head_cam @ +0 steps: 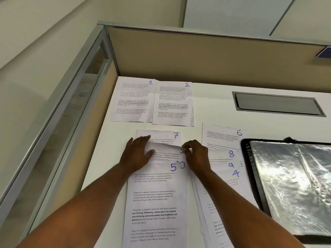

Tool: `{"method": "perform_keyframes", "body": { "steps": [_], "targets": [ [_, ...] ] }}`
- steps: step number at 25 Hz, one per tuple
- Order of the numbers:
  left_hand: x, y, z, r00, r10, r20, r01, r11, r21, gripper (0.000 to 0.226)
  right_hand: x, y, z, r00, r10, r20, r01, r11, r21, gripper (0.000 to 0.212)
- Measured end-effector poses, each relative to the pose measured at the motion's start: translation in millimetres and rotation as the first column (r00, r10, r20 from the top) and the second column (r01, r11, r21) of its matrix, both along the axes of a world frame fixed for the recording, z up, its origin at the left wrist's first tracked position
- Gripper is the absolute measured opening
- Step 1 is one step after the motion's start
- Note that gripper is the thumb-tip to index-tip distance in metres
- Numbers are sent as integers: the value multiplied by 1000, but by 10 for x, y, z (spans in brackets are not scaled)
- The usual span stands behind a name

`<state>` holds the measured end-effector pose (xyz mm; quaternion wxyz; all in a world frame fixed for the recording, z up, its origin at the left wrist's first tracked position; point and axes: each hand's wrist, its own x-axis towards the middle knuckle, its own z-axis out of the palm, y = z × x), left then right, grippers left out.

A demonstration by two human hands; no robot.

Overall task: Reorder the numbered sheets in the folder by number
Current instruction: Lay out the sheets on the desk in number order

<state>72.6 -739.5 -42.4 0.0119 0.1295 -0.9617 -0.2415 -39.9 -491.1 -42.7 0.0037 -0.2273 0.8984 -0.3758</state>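
The white bench [215, 104] carries sheet 1 [133, 101] and sheet 2 [173, 104] at the far left, their edges overlapping. Nearer lie overlapping sheets [157, 203]. An open folder [295, 185] lies at the right, and a grey metal flap [277, 103] is set in the bench behind it.

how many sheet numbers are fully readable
8: 1 and 2 at back, 7 and 5 centre, 6, 8, 9, 4 overlapped right; 10 is partly covered, others may be hidden.

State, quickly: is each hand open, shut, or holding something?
Left hand: open, flat across sheet 7 and the overlapping sheet.
Right hand: pinches that sheet's top corner.
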Motion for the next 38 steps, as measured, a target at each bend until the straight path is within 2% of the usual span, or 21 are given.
{"method": "perform_keyframes", "body": {
  "steps": [2,4,6,8,10,14,19,22,25,28,35,38],
  "targets": [
    [0,-41,64,982,161,-101,-140,972,188,53,19,9,78,997,-15,71,22,995,-101,23],
    [-32,-99,131,939,343,-36,-300,863,407,27,10,13,157,979,-58,194,93,981,-172,18],
    [-62,-174,170,906,420,41,-367,736,569,7,-25,33,236,941,-104,321,181,959,-219,19],
    [-66,-243,204,889,450,83,-383,634,672,7,-46,68,294,909,-115,402,230,940,-251,24],
    [-54,-279,270,889,451,79,-360,582,729,7,-28,106,331,885,-102,454,244,933,-265,23],
    [-72,-314,468,888,457,50,-316,528,788,11,38,151,319,865,-107,491,254,936,-242,18],
    [-71,-360,690,879,476,23,-274,467,841,21,26,88,565,874,-69,480,270,892,-362,18],
    [-63,-359,753,889,457,13,-264,490,830,21,-68,63,824,902,-66,428,251,885,-392,19],
    [-105,-363,896,900,436,0,-237,491,838,14,-195,47,1113,922,-63,381,230,882,-411,13],
    [-221,-370,1066,912,409,-33,-193,498,845,9,-302,29,1372,942,-77,328,224,871,-438,17],
    [-723,-342,1449,922,379,-80,-128,493,861,9,-687,48,1854,953,-166,253,283,784,-553,10],
    [-1051,-239,1591,917,386,-99,-115,494,862,9,-1015,120,1964,945,-214,247,322,748,-580,13]
  ]
}}
